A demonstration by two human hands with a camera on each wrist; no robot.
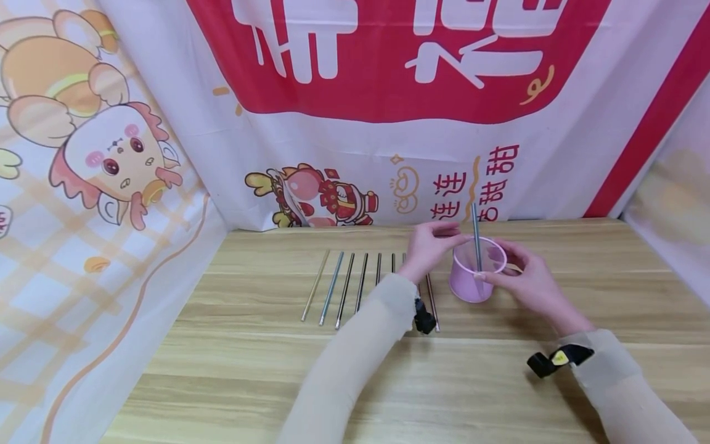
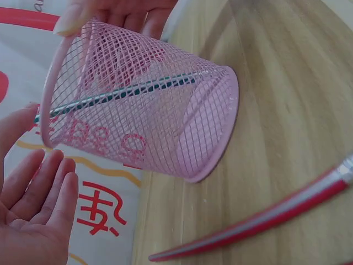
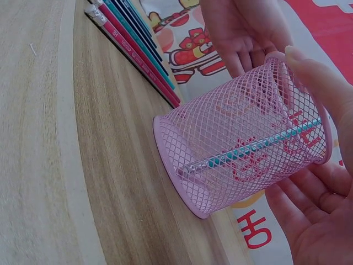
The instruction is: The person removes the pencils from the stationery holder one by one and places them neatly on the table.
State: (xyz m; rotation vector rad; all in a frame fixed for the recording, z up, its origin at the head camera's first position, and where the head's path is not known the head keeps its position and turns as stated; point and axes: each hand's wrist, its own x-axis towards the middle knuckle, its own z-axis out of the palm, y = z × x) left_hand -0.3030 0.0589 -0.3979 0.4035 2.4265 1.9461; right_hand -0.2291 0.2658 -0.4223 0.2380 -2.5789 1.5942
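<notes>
A pink mesh pencil cup (image 1: 465, 285) stands on the table, and a teal pencil (image 1: 476, 228) leans inside it, eraser end down. My right hand (image 1: 532, 285) grips the cup at its rim, the thumb (image 3: 309, 66) on the near side and the fingers round the far side. At the cup's left is my left hand (image 1: 429, 250), fingers loosely extended. In the left wrist view its thumb is close by the pencil's upper end; whether they touch I cannot tell. Several pencils lie in a row left of the cup, including a red pencil (image 2: 265, 221), partly hidden by the left arm.
The wooden table (image 1: 222, 370) extends toward the front. A printed cloth (image 1: 377, 142) hangs right behind its back edge, and another cloth (image 1: 166, 296) borders the left side. Each wrist carries a black camera strap.
</notes>
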